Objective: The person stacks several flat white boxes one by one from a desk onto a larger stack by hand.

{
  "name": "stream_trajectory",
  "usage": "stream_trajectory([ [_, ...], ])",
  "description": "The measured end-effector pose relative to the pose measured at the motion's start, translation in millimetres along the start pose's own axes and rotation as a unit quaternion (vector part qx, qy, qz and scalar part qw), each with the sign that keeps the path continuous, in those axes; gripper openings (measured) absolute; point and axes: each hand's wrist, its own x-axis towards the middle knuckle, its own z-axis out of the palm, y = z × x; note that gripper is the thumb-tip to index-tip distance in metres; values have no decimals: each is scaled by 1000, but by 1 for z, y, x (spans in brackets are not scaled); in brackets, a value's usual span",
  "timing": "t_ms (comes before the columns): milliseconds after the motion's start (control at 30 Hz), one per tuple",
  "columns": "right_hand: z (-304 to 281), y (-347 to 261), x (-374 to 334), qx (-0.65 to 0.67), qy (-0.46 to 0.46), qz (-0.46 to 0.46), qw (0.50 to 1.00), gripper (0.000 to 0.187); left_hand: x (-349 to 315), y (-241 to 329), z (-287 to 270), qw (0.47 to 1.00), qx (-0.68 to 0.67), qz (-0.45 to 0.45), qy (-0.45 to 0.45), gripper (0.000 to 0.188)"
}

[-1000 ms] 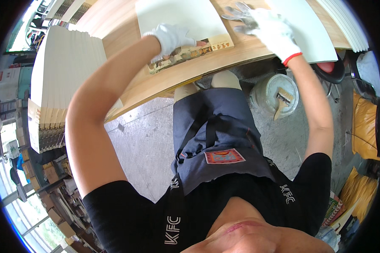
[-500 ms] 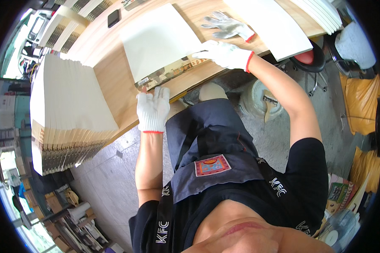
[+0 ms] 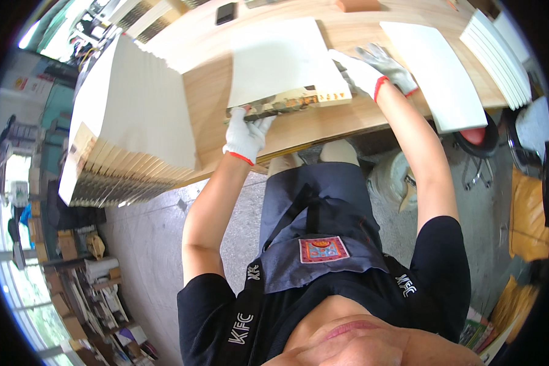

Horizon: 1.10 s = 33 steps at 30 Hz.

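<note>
On the wooden table in front of me lies a white panel (image 3: pixel 280 61) with a camouflage-like patterned strip (image 3: pixel 280 105) along its near edge. My left hand (image 3: pixel 246 135), in a white knitted glove with a red cuff, grips the panel's near left corner, thumb on top; its other fingers rest by the near edge. My right hand (image 3: pixel 363 74), gloved alike, lies along the panel's right edge with its fingers stretched out flat. Partly behind it is a loose, greyish work glove (image 3: pixel 391 68) with a red cuff.
A tall stack of white panels (image 3: pixel 134 104) stands at the left table edge. To the right lie another white panel (image 3: pixel 436 73) and a leaning stack of panels (image 3: pixel 497 61). A phone (image 3: pixel 226 13) and a brown block (image 3: pixel 357 5) sit farther back. Below are a bucket (image 3: pixel 387 180) and a stool (image 3: pixel 479 140).
The view has shifted, so the table sits farther right. My left hand has closed on the panel's near left corner. My right hand has slid from its near right corner up its right edge.
</note>
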Motion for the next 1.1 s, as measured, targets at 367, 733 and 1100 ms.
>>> stream_trajectory([
  [367,62,28,-56,190,-96,-204,955,47,-140,42,7,925,198,310,-99,40],
  [733,329,-133,22,-28,-118,-548,828,35,-271,281,-57,667,354,654,46,37],
  [1100,425,-151,56,-454,-94,-328,823,49,-234,362,-133,583,610,432,318,50],
])
